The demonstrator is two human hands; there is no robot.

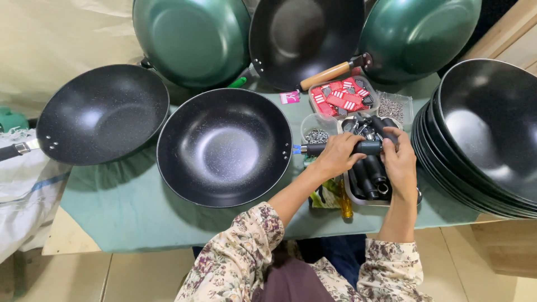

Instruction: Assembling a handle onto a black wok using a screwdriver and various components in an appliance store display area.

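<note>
A black wok [224, 146] lies on the green cloth [128, 207] in front of me, rim to the right. My left hand [337, 155] and my right hand [400, 157] both grip a black handle [366, 147] held level at the wok's right rim, above a tray of several more black handles [369, 180]. My left hand is on the end nearer the wok, my right on the outer end.
Another black wok [102, 113] lies at left. Three woks lean at the back: green [191, 38], black with wooden handle [305, 39], green [417, 34]. A stack of black woks [486, 134] stands at right. Small tubs hold red tags [342, 97] and metal screws [390, 107]. A screwdriver [344, 202] lies nearby.
</note>
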